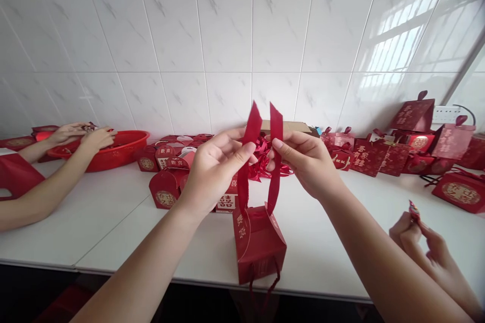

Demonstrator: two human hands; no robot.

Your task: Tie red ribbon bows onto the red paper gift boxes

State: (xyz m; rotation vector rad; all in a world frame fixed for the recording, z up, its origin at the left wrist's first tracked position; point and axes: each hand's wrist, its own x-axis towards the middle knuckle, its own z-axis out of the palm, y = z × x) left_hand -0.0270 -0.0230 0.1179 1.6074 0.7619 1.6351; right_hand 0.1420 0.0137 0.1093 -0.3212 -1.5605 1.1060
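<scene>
Between thumb and fingers, my left hand (pixel 220 166) pinches one end of a red ribbon (pixel 254 123). The ribbon's other end is pinched in my right hand (pixel 303 161), at about the same height. Both ends point upward, and the two lengths run down to the top of a small red gift box (pixel 261 247) on the white table. Gold characters mark the box's side flap, and a dark red cord handle (pixel 267 287) hangs off its near side. Behind my hands lies a pile of red ribbons (pixel 261 159), partly hidden.
Several red boxes (pixel 164 189) stand left of centre, and more gift boxes (pixel 373 156) line the right back. A co-worker's hands (pixel 96 136) are over a red basin (pixel 129 151) at left. Another person's hand (pixel 428 242) holds a small wrapped candy (pixel 414 211) at right.
</scene>
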